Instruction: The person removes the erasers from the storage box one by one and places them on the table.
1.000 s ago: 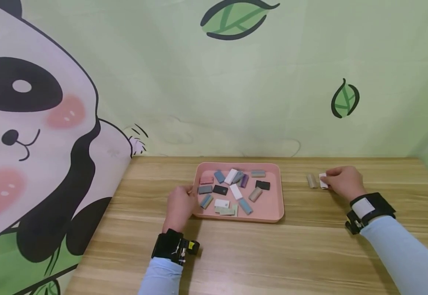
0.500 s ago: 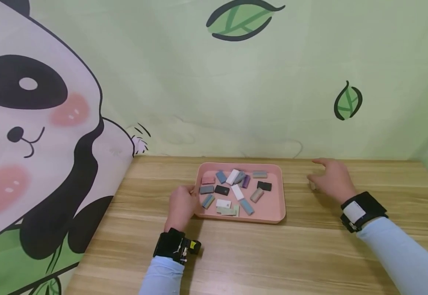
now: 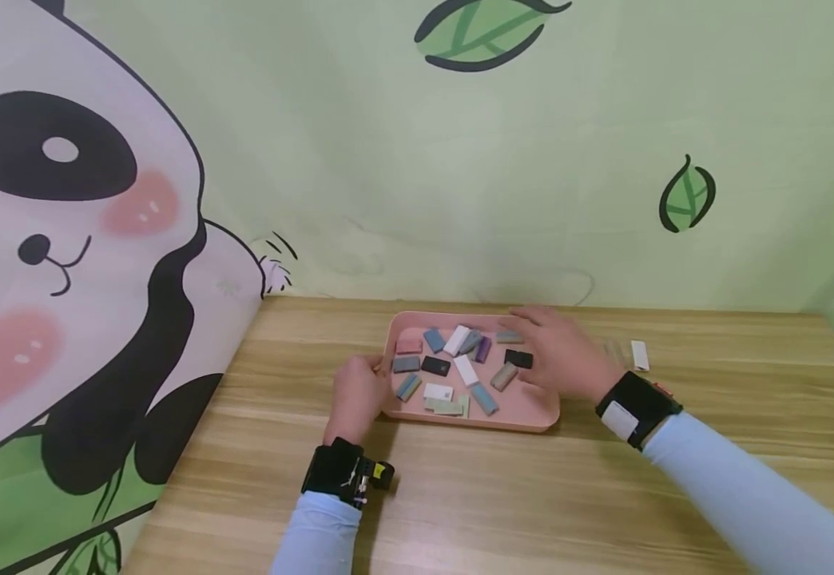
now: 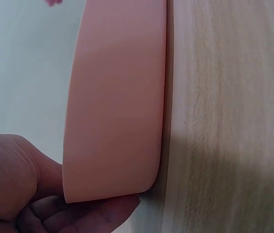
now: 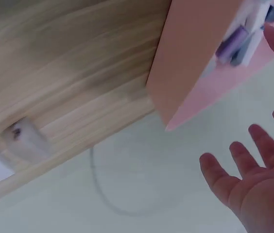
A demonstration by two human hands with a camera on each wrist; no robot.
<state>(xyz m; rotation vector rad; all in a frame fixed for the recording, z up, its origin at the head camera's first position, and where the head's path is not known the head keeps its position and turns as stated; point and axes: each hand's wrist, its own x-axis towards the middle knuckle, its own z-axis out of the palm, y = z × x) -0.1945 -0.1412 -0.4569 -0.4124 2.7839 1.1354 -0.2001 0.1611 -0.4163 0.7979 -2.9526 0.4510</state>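
Note:
A shallow pink tray (image 3: pixel 525 415) on the table holds several small rectangular blocks, among them black (image 3: pixel 435 366), white (image 3: pixel 466 370) and purple ones (image 3: pixel 483 349). My left hand (image 3: pixel 356 395) grips the tray at its left end. In the left wrist view, thumb and fingers bend around the tray wall (image 4: pixel 115 111). Over the tray's right end, my right hand (image 3: pixel 568 355) reaches in with spread, unloaded fingers. To its right on the table, a white block (image 3: pixel 640 356) stands beside a beige block (image 3: pixel 614 350), blurred and partly covered by my hand in the head view.
The wood-grain table (image 3: pixel 496 495) meets a green cloth backdrop (image 3: pixel 359 160) right behind the tray. A printed panda (image 3: pixel 86 224) covers the backdrop's left side.
My right hand has let go of the white block, leaving it next to the beige one, and has moved left over the tray. The left hand stays at the tray's left end.

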